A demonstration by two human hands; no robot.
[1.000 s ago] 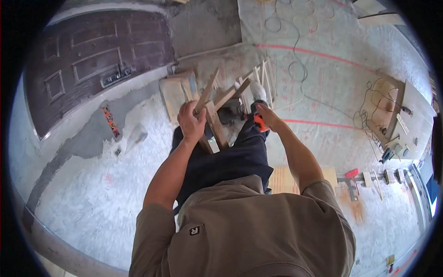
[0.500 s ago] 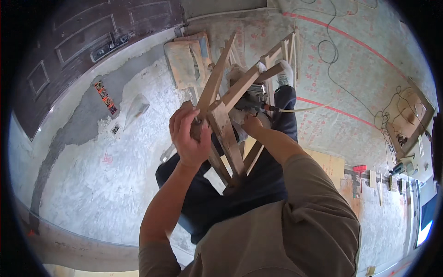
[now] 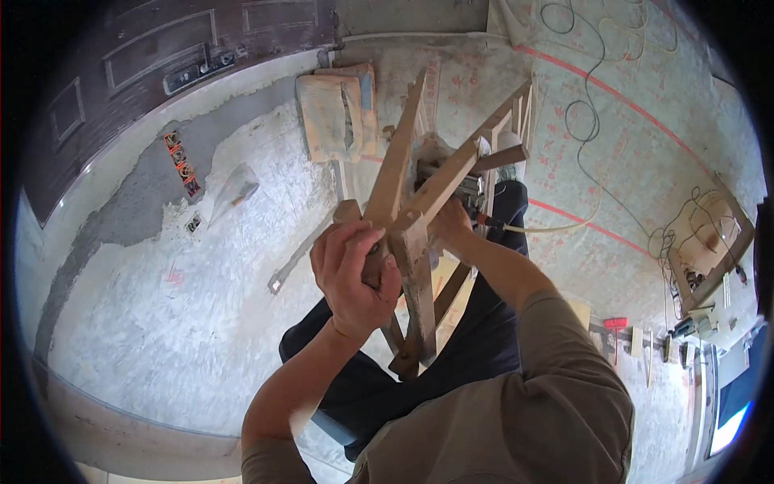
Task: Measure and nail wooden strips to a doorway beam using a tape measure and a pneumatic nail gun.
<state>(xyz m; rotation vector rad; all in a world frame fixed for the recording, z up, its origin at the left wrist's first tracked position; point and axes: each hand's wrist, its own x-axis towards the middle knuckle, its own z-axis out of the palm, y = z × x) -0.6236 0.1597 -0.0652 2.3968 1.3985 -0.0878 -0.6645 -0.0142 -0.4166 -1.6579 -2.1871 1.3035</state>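
Observation:
A frame of wooden battens (image 3: pixel 418 278) stands upright between my legs, with long bars slanting away from me. My left hand (image 3: pixel 355 278) is closed round a short brown wood block (image 3: pixel 375 262) at the frame's near left corner, its thumb and fingers curled over it. Behind the frame's right bar, my right hand (image 3: pixel 451 224) is closed at a grey metal air nail gun (image 3: pixel 472 189). A pale hose (image 3: pixel 556 229) runs off the gun to the right. The bar hides my right fingertips and part of the gun.
Worn boards (image 3: pixel 329 117) lie beyond the frame. A scraper-like tool (image 3: pixel 294 262) is on the floor at left, near a row of orange electrical boxes (image 3: pixel 181 165). Dark cable (image 3: pixel 582 121) loops at far right. A red brush (image 3: pixel 615 324) stands at right.
The frame, both hands and the nail gun now appear lower and slightly right in view. My left fingers have curled further round the block.

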